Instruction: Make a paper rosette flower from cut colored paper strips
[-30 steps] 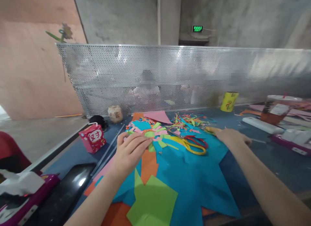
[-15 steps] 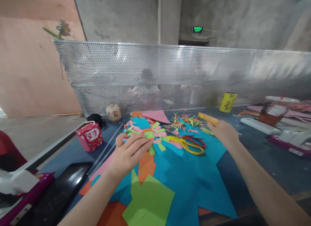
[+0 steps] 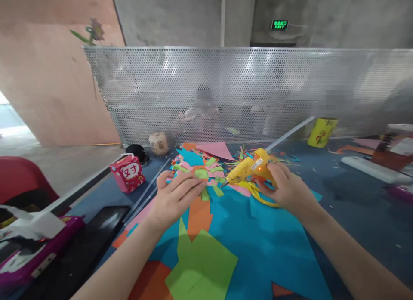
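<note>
My right hand (image 3: 287, 186) grips a yellow hot glue gun (image 3: 247, 168), its nozzle pointing down left toward the paper pieces. A clear glue stick (image 3: 290, 133) sticks out of its back, and a small orange light glows on its side. My left hand (image 3: 179, 194) is palm down with fingers bent over the near left edge of a paper flower (image 3: 201, 174) of green and pink strips; its thumb is hidden. Under the glue gun lie yellow-handled scissors (image 3: 266, 202), partly covered. Blue paper (image 3: 267, 244), a green paper piece (image 3: 201, 265) and an orange piece (image 3: 198, 218) spread below.
At left are a pink drink carton (image 3: 127, 173), loose glue sticks (image 3: 146, 192), a black phone-like slab (image 3: 93, 235) and a purple power strip (image 3: 41, 248). A perforated metal screen (image 3: 145, 93) borders the back. At right stand a yellow can (image 3: 322, 132) and a white bar (image 3: 374, 168).
My right hand has brought the glue gun left and nearer, its nozzle now beside the paper flower. My left hand stays at the flower. The view has shifted slightly right.
</note>
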### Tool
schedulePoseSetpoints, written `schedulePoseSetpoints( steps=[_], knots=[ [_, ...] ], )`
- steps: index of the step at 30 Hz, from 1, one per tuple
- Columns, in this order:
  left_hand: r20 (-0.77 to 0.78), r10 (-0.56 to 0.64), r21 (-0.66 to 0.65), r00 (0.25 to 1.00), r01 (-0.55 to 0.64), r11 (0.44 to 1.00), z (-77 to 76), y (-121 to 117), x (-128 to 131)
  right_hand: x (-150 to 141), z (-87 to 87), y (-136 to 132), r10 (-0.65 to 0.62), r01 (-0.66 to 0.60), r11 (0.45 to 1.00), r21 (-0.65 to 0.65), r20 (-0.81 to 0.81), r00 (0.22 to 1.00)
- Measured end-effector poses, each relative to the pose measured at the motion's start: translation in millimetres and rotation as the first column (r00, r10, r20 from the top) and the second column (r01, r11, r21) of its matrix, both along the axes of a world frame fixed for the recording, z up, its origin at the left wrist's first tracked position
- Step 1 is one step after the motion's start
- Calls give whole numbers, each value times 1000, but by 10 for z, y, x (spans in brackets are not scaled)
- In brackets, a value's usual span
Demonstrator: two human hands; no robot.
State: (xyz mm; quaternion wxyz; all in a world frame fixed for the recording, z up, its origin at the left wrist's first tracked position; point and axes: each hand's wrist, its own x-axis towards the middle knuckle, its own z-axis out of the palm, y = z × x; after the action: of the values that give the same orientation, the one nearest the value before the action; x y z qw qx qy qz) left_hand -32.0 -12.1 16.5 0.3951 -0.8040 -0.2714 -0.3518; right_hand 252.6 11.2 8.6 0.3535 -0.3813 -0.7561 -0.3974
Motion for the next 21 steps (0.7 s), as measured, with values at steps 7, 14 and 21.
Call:
schedulePoseSetpoints(
  steps=[7,14,21],
  knots=[
    [-31,38,-17,999,-38,999,-41,18,-15,-10,18,-17,-67,65,997,28,78,995],
    [-35,34,-36,999,-35,999,-34,16,-7,-4,59,-39,-88,82,995,63,92,992],
    [-39,60,-71,997,-63,995,-55,17,-23,-7,78,-55,-65,58,996,74,103,992]
  ],
)
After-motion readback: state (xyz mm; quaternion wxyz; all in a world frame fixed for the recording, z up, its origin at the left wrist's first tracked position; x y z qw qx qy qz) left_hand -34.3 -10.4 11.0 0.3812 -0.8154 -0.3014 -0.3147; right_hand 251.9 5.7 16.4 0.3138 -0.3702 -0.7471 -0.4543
